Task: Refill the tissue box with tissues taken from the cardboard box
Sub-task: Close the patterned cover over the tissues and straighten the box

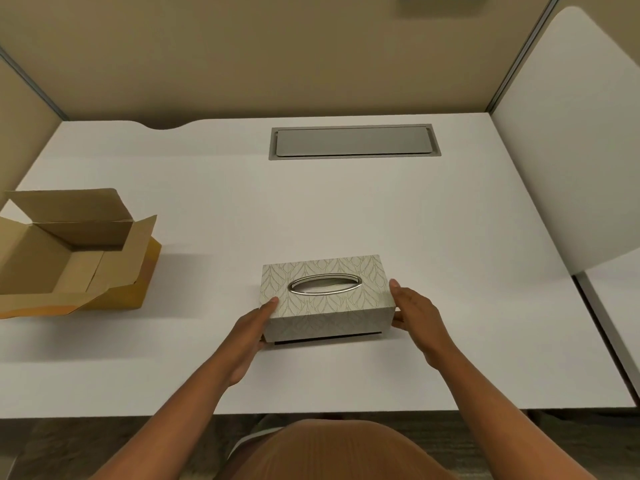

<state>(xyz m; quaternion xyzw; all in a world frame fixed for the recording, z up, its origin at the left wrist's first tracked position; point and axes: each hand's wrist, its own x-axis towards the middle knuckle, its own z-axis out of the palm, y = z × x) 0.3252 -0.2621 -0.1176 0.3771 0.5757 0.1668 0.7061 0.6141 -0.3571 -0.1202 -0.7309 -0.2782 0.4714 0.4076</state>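
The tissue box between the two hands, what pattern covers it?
The pale grey rectangular tissue box bears a fine leaf-like line pattern, seen in the head view.

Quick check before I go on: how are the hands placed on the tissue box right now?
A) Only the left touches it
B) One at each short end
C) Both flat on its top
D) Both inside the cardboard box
B: the left hand sits at the left end of the tissue box and the right hand at its right end.

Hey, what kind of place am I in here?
Probably an office cubicle: a white desk with a built-in cable hatch, enclosed by tan partition panels.
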